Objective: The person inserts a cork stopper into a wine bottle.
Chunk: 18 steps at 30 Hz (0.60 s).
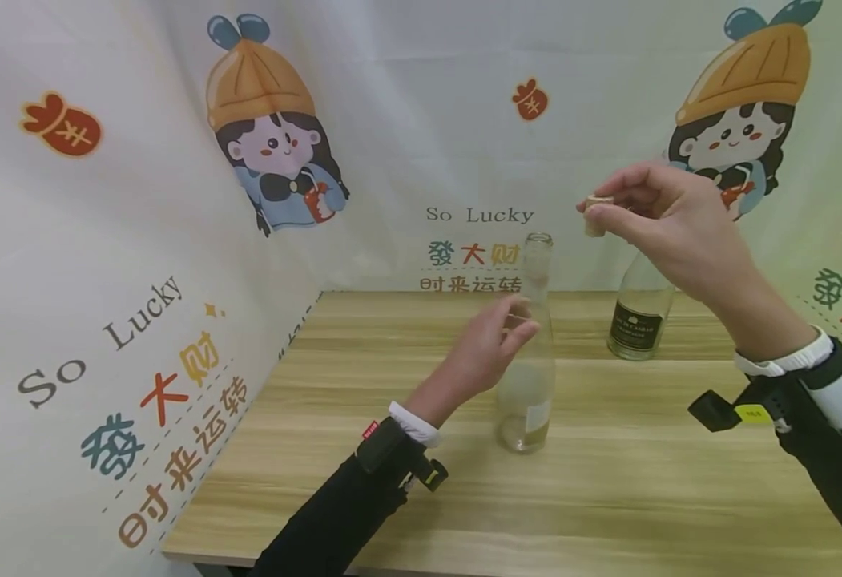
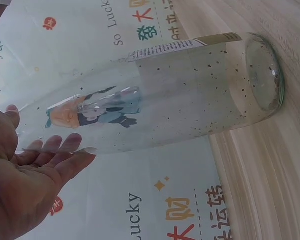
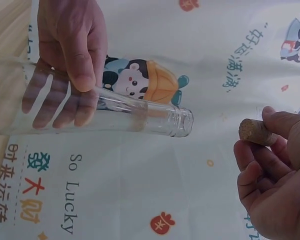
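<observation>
A clear glass bottle [image 1: 525, 393] stands upright on the wooden table, its mouth uncovered. My left hand [image 1: 481, 349] grips it below the neck; in the right wrist view the thumb lies in front and the fingers [image 3: 60, 105] show through the glass behind. Dark specks dot the bottle wall [image 2: 190, 95] in the left wrist view. Up to the right, my right hand [image 1: 687, 224] pinches a cork [image 1: 594, 223] between thumb and fingers. The cork [image 3: 256, 132] is apart from the bottle's mouth [image 3: 182, 121], a little higher and to its right in the head view.
Farther back on the right stands a second glass bottle [image 1: 637, 324] with a black label, its top hidden behind my right hand. A white printed cloth [image 1: 406, 120] hangs behind the table [image 1: 392, 361] and along its left side.
</observation>
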Motion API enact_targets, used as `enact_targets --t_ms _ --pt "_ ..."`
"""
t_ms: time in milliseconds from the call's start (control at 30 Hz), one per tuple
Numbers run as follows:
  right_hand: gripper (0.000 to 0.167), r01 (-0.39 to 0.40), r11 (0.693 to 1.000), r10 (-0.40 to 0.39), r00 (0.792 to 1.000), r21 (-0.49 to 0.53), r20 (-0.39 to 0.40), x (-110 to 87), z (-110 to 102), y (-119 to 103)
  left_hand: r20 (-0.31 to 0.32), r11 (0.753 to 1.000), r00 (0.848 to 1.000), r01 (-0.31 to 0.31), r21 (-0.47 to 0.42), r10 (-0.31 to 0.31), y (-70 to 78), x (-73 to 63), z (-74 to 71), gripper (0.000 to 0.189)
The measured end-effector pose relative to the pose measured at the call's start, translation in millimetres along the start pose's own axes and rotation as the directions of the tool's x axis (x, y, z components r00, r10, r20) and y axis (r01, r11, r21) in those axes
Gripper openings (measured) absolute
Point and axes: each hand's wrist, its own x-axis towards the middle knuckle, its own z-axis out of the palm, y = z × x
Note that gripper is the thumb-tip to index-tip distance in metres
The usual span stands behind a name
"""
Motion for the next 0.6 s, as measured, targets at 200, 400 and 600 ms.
enact_targets --t_ms 200,400,600 --pt "0.014 0.019 1.0 -0.019 1.0 0.022 -0.009 11.3 8 -6 0.029 1.0 1.0 -0.009 0.027 0.008 9.2 0.7 4.7 0.033" --pt "0.014 0.012 0.997 -0.011 1.0 0.082 -0.01 21.4 18 -6 0.027 1.0 1.0 -0.01 0.016 0.009 10.7 -0.5 7.8 0.032" --pt "0.012 0.05 0.993 -0.05 0.999 0.107 -0.005 25.2 27 1 0.028 1.0 0.999 -0.016 0.004 0.016 10.4 -1.7 8.7 0.035"
